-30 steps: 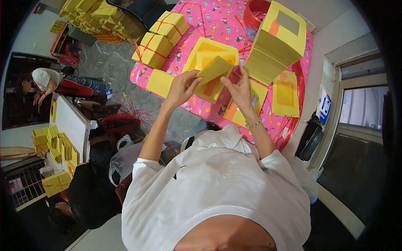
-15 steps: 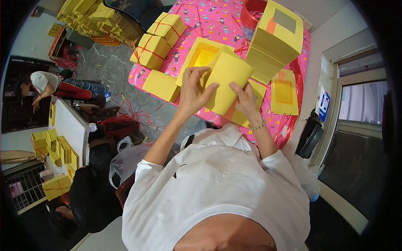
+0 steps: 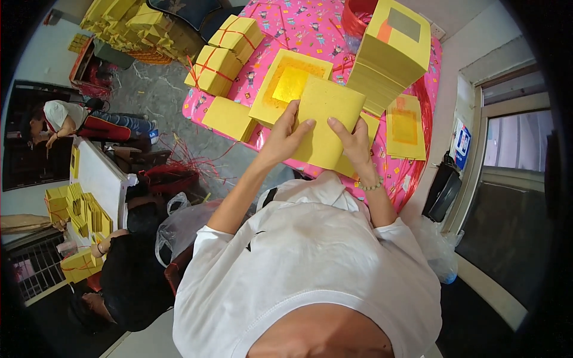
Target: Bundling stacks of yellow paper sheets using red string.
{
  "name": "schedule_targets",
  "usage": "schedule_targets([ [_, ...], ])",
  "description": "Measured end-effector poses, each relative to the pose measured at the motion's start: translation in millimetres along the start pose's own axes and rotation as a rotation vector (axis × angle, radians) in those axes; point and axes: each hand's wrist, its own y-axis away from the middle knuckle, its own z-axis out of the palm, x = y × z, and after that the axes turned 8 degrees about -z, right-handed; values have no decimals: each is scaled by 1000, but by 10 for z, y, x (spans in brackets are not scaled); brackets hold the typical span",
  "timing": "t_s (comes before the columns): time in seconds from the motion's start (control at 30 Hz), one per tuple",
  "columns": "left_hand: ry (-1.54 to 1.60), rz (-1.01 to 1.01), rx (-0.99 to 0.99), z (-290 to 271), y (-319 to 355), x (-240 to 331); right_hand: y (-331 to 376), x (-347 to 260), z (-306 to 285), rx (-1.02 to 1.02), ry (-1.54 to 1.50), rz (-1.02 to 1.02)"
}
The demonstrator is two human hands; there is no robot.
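Observation:
Both my hands hold a sheaf of plain yellow paper (image 3: pixel 329 113) above the pink table. My left hand (image 3: pixel 284 138) grips its left edge, thumb on top and fingers at the side and beneath. On the right edge, my right hand (image 3: pixel 356 142) has its thumb on the face and its fingers mostly hidden behind. Just beyond and left lies a stack of yellow paper (image 3: pixel 260 106) with a gold square inside an orange print; the sheaf covers its near right corner. Under my right hand, more yellow paper (image 3: pixel 371 132) shows partly.
A tall yellow paper stack (image 3: pixel 382 74) stands beyond my right hand, near printed sheets (image 3: pixel 406 143). Left are a low stack (image 3: pixel 230 118) and red-tied bundles (image 3: pixel 216 70). A red ribbon roll (image 3: pixel 360 17) sits at the back. Two people work at a white table (image 3: pixel 101 170) leftward.
The sheaf has turned more upright and square to me. My left fingers have drawn back to its edge, and my right hand has shifted slightly. At lower left, a co-worker's hand has reached yellow stacks.

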Motion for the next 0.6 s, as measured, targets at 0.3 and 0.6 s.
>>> schedule_targets([
  [0.3, 35, 44, 90, 135, 42, -21, 61, -55, 17, 2, -57, -136],
  [0.6, 110, -32, 67, 178, 68, 83, 138, -117, -3, 9, -46, -144],
])
